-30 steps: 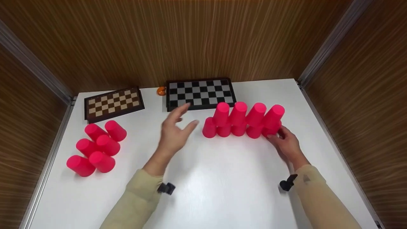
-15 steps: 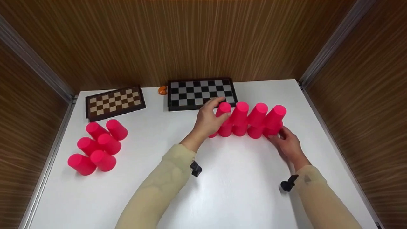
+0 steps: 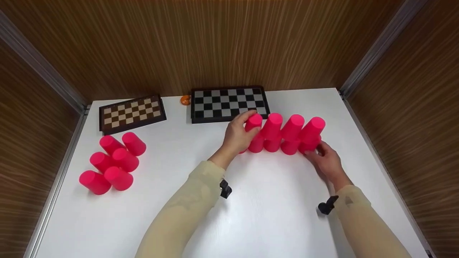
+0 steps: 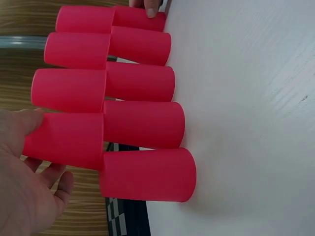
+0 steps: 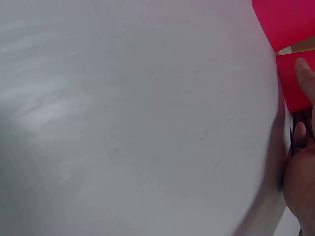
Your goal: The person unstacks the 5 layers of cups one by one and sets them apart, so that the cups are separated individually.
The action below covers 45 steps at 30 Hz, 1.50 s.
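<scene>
Pink cups stand upside down in a two-tier row at the right of the table, the upper ones straddling those below. My left hand (image 3: pixel 236 135) grips the leftmost upper cup (image 3: pixel 255 121) between thumb and fingers. In the left wrist view, that cup (image 4: pixel 69 140) rests across two lower cups, the end lower cup (image 4: pixel 147 174) jutting out beyond it. At the opposite end, my right hand (image 3: pixel 329 163) holds the rightmost lower cup (image 3: pixel 309 147) low by its side. The right wrist view shows the thumb laid on this cup (image 5: pixel 290 81), the fingers partly hidden.
Several more pink cups (image 3: pixel 125 160) stand upside down in a cluster at the left. Behind lie a brown chessboard (image 3: pixel 132 114) and a black-and-grey chessboard (image 3: pixel 229 104), with a small orange object (image 3: pixel 185 100) between them. Wood-grain panels (image 3: pixel 215 43) enclose the white table (image 3: pixel 272 215).
From the table's middle, my left hand has moved right and taken hold of the leftmost upper cup. My right hand has stayed at the rightmost lower cup.
</scene>
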Available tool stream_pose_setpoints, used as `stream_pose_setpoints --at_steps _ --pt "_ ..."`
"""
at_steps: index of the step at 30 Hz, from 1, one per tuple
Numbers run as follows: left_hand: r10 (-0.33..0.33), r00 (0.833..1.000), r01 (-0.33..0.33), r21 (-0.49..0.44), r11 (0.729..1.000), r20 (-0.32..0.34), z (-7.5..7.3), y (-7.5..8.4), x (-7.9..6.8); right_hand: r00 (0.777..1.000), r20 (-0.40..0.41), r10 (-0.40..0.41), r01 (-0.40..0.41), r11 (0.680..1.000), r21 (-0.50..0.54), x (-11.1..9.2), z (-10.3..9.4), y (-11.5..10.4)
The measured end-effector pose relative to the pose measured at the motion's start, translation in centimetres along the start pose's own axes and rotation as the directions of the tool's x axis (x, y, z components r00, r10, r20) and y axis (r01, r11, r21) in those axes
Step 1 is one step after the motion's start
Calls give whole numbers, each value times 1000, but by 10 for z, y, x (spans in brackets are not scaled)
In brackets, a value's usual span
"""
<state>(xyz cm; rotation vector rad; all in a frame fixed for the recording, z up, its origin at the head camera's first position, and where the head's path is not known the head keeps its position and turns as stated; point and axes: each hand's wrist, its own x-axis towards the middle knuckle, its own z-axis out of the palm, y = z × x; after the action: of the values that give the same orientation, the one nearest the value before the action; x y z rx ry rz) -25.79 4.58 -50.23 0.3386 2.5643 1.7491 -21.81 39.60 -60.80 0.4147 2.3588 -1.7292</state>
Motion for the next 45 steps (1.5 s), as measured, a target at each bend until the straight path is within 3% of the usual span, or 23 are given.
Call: stream_pose_setpoints --at_steps 5,11,18,23,27,34,45 --pt "26 998 -26 -13 1000 -59 -17 0 -3 1000 5 3 -3 1000 16 0 -2 -4" --pt "28 985 -36 -43 998 -173 -54 -11 -13 1000 7 12 -12 999 -42 -9 -3 -17" --pt "-11 948 0 -35 999 -318 -106 -46 -28 1000 -18 7 -9 997 -81 -2 -7 -3" --pt "-113 919 95 -67 993 -377 -138 -77 -43 999 -30 -32 28 990 -137 -2 -6 -1" --pt "-183 896 166 -77 983 -405 -158 -98 -55 999 -25 -22 19 994 -112 -2 -5 -1" --pt "-216 865 211 -64 975 -453 -181 -130 -74 1000 -22 -10 8 997 -83 -2 -1 -2" --pt "-265 820 277 -53 959 -507 -198 -153 -87 1000 -17 16 -16 1000 -6 -1 1 -2"
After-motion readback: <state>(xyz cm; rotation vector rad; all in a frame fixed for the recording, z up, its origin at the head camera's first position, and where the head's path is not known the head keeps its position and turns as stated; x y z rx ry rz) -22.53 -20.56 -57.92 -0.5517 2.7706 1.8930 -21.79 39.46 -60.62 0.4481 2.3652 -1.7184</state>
